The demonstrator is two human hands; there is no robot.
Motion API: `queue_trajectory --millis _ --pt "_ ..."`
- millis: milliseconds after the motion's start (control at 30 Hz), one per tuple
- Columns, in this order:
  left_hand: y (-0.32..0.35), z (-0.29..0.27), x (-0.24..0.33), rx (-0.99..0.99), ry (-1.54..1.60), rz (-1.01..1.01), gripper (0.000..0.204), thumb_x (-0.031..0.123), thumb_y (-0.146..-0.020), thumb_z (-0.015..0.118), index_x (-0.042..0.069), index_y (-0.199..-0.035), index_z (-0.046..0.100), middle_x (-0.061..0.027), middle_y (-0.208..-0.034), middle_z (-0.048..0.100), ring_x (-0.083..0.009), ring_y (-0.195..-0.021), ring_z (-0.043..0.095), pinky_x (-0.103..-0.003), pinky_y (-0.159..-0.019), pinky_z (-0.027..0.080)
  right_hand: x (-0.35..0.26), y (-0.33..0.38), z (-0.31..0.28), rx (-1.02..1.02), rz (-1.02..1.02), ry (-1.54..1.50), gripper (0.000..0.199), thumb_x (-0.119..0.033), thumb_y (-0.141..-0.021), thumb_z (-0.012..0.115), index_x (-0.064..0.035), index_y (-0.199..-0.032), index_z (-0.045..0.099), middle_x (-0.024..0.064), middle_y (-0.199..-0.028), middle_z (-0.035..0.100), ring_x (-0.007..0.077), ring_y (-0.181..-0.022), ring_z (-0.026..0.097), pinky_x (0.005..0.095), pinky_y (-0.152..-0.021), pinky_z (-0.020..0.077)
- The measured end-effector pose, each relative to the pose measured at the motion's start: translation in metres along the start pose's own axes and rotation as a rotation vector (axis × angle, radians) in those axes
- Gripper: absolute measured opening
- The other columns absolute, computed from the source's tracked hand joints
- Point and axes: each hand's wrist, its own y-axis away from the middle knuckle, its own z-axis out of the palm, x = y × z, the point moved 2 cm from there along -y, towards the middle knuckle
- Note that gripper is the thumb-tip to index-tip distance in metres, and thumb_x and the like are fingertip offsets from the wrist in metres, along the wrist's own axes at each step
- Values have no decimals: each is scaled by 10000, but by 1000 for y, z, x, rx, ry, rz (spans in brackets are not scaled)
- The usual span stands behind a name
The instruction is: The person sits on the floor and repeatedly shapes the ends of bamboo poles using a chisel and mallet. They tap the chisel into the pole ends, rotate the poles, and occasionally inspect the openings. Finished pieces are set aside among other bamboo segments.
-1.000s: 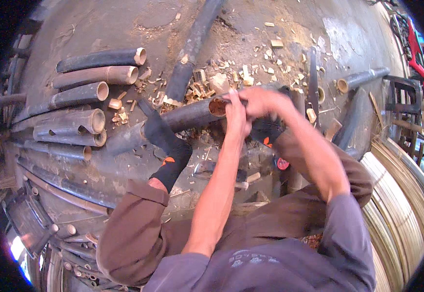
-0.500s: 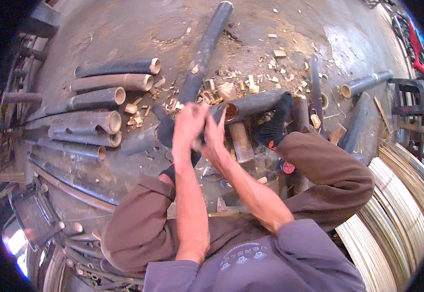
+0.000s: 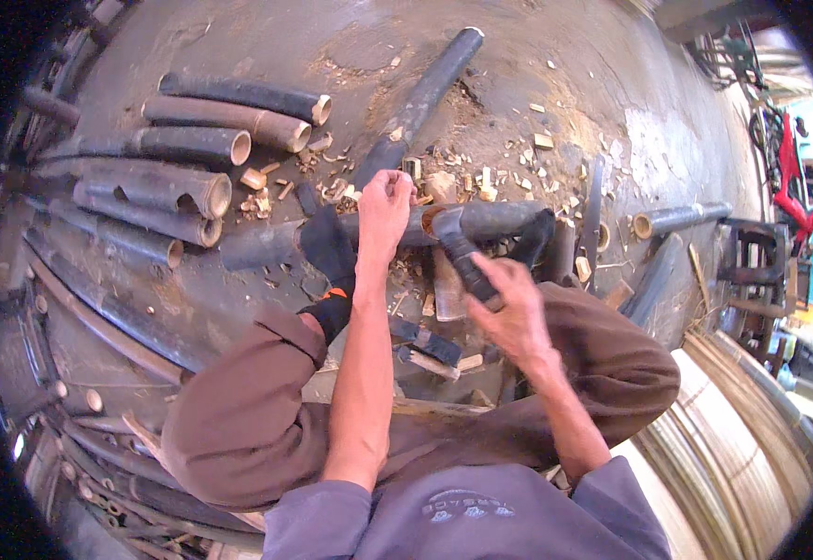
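A dark bamboo pole point(image 3: 509, 219) lies crosswise in front of me, with a reddish-brown cut hole near its middle. Both my feet in dark socks are against it. Over the pole, left of the hole, my left hand point(image 3: 386, 210) is closed, fingertips pressed together; whatever they pinch is hidden. My right hand point(image 3: 517, 313), slightly blurred, is closed around the end of a black-handled bladed tool point(image 3: 467, 261). Its grey blade end is at the hole. A second dark bamboo pole point(image 3: 434, 89) runs away from my left hand to the far side.
Pale chips point(image 3: 490, 182) litter the floor beyond the pole. Several cut bamboo lengths point(image 3: 196, 145) lie at the left; another bamboo piece point(image 3: 682, 219) lies at the right. A dark stool point(image 3: 752, 266) stands farther right, with bundled pale strips point(image 3: 733, 411) nearer me.
My hands were close together over the pole and are now apart. The right has moved right and toward me with the tool, its blade now at the hole. The view has shifted slightly.
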Motion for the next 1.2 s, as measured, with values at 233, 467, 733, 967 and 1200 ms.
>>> queue_trajectory --millis 233,467,733,967,1200 --pt "-33 -6 19 -15 117 -105 306 253 -956 536 -30 -1058 591 -96 -897 675 -143 -787 633 -281 -725 504 7 -91 -76 493 30 -894 595 -341 -824 715 -117 -1312 459 78 -1220 543 267 -1122 526 413 -995 400" --pt "-74 27 -9 -59 559 -217 405 382 -966 520 -6 -1071 564 -126 -953 652 -187 -845 622 -310 -756 504 48 -203 -2 130 412 -1565 456 -514 -901 532 -102 -1098 541 95 -891 571 142 -616 520 267 -466 437" --pt "-94 46 -37 203 635 -92 463 464 -894 626 47 -1091 580 -60 -957 589 -124 -846 533 -263 -753 458 55 -227 108 -480 558 -690 709 -663 -898 434 -76 -1281 535 142 -1211 550 213 -1035 558 330 -866 453" --pt "-104 51 -61 376 616 -118 361 369 -873 669 35 -1003 620 -61 -914 617 -142 -850 543 -308 -757 470 63 -234 123 -398 436 -453 750 -634 -921 418 -38 -1373 471 159 -1405 449 247 -1249 444 351 -1062 329" --pt "-115 92 -46 -111 533 -253 304 331 -864 649 44 -964 655 -30 -882 627 -133 -781 562 -296 -699 473 94 -210 116 44 520 -817 626 -533 -967 444 -11 -1307 507 144 -1288 512 236 -1166 475 338 -1003 362"
